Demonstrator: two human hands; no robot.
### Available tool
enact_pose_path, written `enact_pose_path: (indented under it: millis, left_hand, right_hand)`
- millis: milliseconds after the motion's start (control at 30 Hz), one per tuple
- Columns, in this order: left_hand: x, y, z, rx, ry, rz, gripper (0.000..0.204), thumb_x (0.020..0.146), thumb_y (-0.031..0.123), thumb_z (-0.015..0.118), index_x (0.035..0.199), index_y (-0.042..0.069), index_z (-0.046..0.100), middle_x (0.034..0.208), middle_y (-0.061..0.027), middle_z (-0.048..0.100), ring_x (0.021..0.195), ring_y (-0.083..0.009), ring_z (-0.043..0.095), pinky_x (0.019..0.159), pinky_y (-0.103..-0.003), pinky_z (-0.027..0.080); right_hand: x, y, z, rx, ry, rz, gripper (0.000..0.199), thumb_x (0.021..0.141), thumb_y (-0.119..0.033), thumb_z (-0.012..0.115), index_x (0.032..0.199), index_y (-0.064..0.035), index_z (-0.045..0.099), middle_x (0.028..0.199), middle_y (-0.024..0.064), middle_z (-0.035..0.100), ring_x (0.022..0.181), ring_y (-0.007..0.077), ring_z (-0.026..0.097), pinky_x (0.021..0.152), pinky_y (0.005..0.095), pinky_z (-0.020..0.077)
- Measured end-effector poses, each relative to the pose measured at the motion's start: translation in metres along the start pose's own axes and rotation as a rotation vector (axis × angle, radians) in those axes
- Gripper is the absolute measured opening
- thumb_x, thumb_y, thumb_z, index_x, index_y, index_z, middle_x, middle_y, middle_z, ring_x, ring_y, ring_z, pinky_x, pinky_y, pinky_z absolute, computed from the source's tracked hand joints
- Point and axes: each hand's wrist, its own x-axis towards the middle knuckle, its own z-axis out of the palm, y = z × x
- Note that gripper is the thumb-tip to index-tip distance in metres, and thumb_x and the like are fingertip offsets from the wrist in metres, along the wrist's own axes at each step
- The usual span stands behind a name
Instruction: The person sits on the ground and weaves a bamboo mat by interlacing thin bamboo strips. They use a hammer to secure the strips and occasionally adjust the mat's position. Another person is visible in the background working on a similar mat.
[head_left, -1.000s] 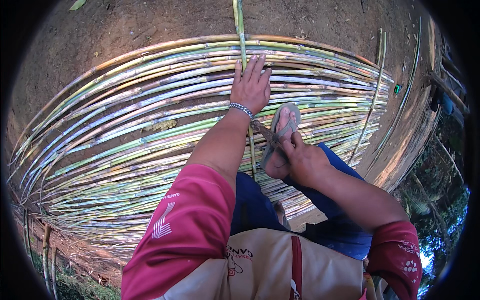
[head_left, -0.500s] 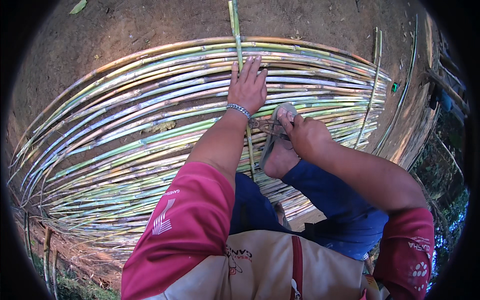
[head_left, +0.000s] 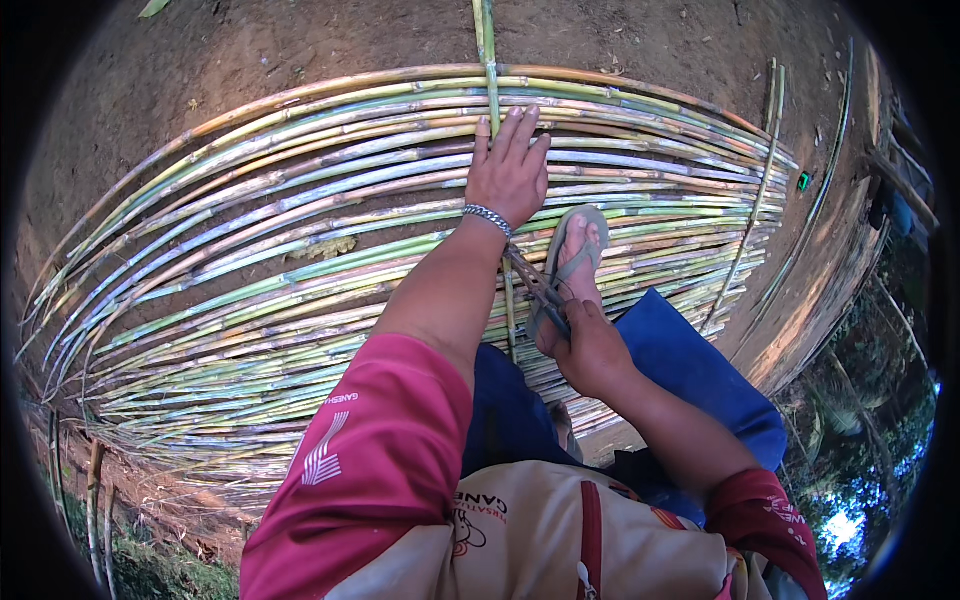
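Note:
My left hand (head_left: 508, 175) lies flat with fingers stretched out over slender bamboo-like poles (head_left: 380, 185), pressing where a green crosswise pole (head_left: 491, 85) runs under it. A chain bracelet (head_left: 488, 217) circles that wrist. Lower and to the right, my right hand (head_left: 594, 350) is closed round the handles of dark metal pliers (head_left: 538, 287). Their head points up and left toward the crosswise pole, just below my left wrist; whether the jaws touch anything is unclear. My foot in a grey flip-flop (head_left: 578, 240) stands on the poles beside the pliers.
Poles lie side by side on brown soil (head_left: 340, 35), bunched at the far left. Another crosswise pole (head_left: 752, 222) spans their right ends. A small green object (head_left: 803, 181) and long thin poles (head_left: 828, 170) lie further right. Plants (head_left: 870, 400) grow at the right edge.
My right hand has moved down and left with the pliers, which now tilt more steeply. It no longer covers the foot's toes. The left hand stays on the poles as the view shifts slightly.

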Motion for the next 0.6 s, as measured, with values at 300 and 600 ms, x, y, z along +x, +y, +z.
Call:
enact_pose_path:
  millis: [300,600]
  left_hand:
    - [0.001,0.002,0.0,0.024,0.001,-0.006,0.03,0.086,0.019,0.064,0.115,0.015,0.069,0.148,-0.0076,0.048,0.141,-0.0263,0.039,0.118,-0.057,0.022]
    - [0.002,0.004,0.0,0.049,-0.002,0.005,0.03,0.086,0.02,0.064,0.115,0.016,0.068,0.148,-0.0074,0.048,0.141,-0.026,0.04,0.118,-0.057,0.022]
  right_hand:
    - [0.003,0.0,-0.012,-0.447,0.005,-0.005,0.042,0.083,-0.021,0.064,0.122,-0.0091,0.056,0.122,0.0179,0.06,0.123,0.0352,0.052,0.097,0.0508,0.0415]
    - [0.002,-0.015,-0.014,-0.463,-0.008,0.031,0.034,0.094,-0.029,0.054,0.121,-0.008,0.057,0.119,0.0175,0.06,0.127,0.0345,0.046,0.099,0.062,0.0362]
